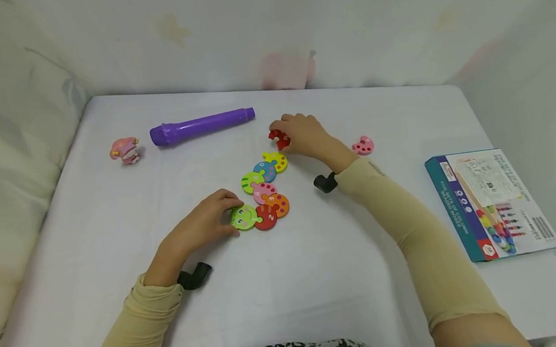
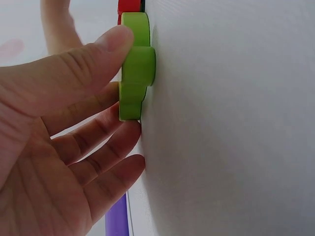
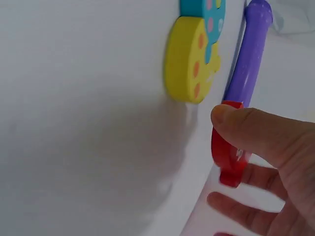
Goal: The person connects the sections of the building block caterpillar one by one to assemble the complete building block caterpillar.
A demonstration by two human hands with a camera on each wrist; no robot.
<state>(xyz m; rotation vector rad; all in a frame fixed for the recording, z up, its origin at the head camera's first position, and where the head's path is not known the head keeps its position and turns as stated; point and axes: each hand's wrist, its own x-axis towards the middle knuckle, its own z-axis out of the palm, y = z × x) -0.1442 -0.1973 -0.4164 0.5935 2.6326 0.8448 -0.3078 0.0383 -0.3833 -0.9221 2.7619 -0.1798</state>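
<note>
A curved chain of joined caterpillar puzzle pieces lies on the white table. At its near end is a green smiling head piece (image 1: 244,218), pinched between the thumb and fingers of my left hand (image 1: 203,221). From the head the chain runs through red (image 1: 265,217), orange (image 1: 278,204), pink (image 1: 263,192), green striped (image 1: 252,183), blue (image 1: 265,170) and yellow (image 1: 276,162) pieces. My right hand (image 1: 307,137) pinches a loose red piece (image 3: 227,149) just beyond the yellow end, apart from it. In the right wrist view this red piece is held off the table.
A loose pink piece (image 1: 363,145) lies right of my right hand. A purple microphone-shaped tube (image 1: 202,127) and a small pink figurine (image 1: 125,150) stand at the back left. On the right edge lies a flat puzzle box (image 1: 494,204).
</note>
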